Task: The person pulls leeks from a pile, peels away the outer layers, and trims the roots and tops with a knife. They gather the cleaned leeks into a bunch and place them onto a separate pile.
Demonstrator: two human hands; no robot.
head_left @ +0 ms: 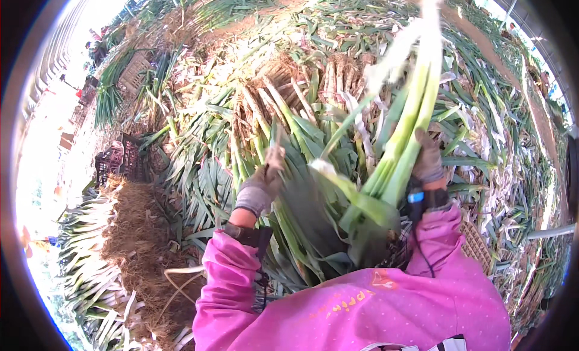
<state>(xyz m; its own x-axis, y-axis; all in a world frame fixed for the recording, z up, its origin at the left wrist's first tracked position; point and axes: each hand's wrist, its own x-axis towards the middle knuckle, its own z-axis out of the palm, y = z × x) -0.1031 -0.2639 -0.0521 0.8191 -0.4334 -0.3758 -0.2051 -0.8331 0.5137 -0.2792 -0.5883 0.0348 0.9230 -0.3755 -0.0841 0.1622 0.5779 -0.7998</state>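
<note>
The right hand (429,164) is clutching, fingers wrapped shut, a leek bunch (405,134) rising toward twelve o'clock, while the left hand (262,185), fingers curled loosely (blurred), is brushing leaves at nine o'clock; the stalks look stiff, heavy and best gripped low.

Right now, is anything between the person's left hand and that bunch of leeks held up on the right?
Nothing solid. The right hand holds the leek bunch; the left hand is apart from it, with only loose green leaves hanging between them.
</note>
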